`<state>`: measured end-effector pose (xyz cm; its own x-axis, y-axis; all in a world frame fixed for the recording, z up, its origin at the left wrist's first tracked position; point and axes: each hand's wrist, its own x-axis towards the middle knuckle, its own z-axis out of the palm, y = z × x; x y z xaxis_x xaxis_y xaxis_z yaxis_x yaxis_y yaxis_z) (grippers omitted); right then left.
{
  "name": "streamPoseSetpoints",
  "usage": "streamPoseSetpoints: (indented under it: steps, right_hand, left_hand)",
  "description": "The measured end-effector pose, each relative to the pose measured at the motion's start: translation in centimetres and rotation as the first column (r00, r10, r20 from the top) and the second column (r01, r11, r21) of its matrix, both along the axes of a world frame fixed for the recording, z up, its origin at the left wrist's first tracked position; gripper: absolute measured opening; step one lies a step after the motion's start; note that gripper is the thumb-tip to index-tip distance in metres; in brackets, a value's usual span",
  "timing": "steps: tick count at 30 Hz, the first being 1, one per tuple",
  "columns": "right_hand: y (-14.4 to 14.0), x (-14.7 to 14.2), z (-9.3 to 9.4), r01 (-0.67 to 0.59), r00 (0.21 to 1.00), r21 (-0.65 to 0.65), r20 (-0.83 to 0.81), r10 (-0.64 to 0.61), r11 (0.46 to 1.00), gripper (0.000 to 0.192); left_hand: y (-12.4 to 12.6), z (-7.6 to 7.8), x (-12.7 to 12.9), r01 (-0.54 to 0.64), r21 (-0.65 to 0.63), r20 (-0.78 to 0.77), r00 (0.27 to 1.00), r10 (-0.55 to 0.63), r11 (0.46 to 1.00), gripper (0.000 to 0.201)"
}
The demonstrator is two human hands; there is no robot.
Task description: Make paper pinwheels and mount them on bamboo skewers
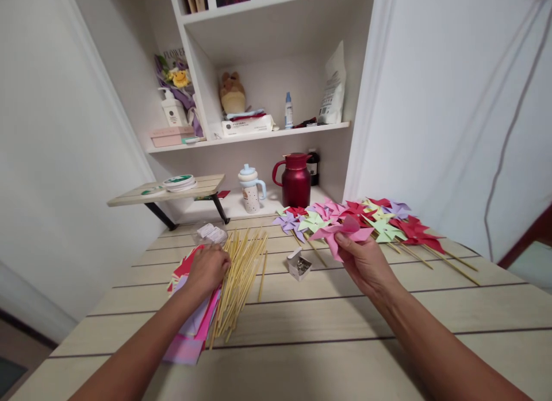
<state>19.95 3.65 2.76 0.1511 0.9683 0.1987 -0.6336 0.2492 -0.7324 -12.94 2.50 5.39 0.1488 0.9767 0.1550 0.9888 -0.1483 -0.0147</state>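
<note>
A pink paper pinwheel (pixel 345 235) is pinched between the thumb and fingers of my right hand (pixel 366 266), held above the table; no stick shows on it. My left hand (pixel 210 269) is at the left edge of a pile of thin wooden sticks (pixel 244 269), its fingers curled down. Whatever those fingertips hold is hidden. Under and beside that hand lie coloured paper sheets (pixel 183 349), in red, purple and pink. Between my hands stands a small open white box (pixel 298 266) with small metal pieces in it.
Several finished pinwheels on sticks (pixel 386 230) lie at the back right. A clear bag of white packets (pixel 211 233) sits behind my left hand. Further back stand a light blue-lidded cup (pixel 250 191), a red jug (pixel 296 182) and a small raised stand (pixel 129 199).
</note>
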Motion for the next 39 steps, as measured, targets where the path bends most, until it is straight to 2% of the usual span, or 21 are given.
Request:
streamPoseSetpoints:
  steps: [12,17,22,29,35,39]
  right_hand:
    - [-0.4,0.1,0.5,-0.021,1.0,-0.002,0.021,0.021,1.0,0.025]
    - [-0.5,0.3,0.6,-0.033,0.998,0.028,0.05,0.031,0.999,0.021]
    - [-0.6,0.2,0.8,-0.038,0.999,0.039,0.039,0.036,0.999,0.023]
    - [-0.7,0.2,0.9,-0.023,0.998,0.022,0.053,0.022,0.999,0.024]
    - [-1.1,0.1,1.4,-0.001,0.998,0.024,0.066,-0.001,1.0,0.023]
    - [-1.1,0.2,1.5,-0.016,0.998,0.039,0.069,0.013,0.999,0.022]
  left_hand:
    - [0.4,-0.4,1.3,0.001,-0.041,-0.052,0.999,-0.003,0.999,0.027]
    - [0.4,-1.0,1.7,-0.032,-0.032,-0.047,0.998,0.03,0.999,0.016]
    - [0.3,-1.7,2.2,-0.078,-0.031,-0.023,0.997,0.077,0.996,0.015]
    - [-0.1,-1.7,3.3,-0.16,-0.001,-0.009,0.987,0.16,0.987,0.013]
    - [-0.4,-2.2,4.2,-0.203,0.03,0.046,0.978,0.201,0.979,0.019]
    - [-0.4,-2.0,4.6,-0.253,0.021,0.138,0.959,0.248,0.967,0.015]
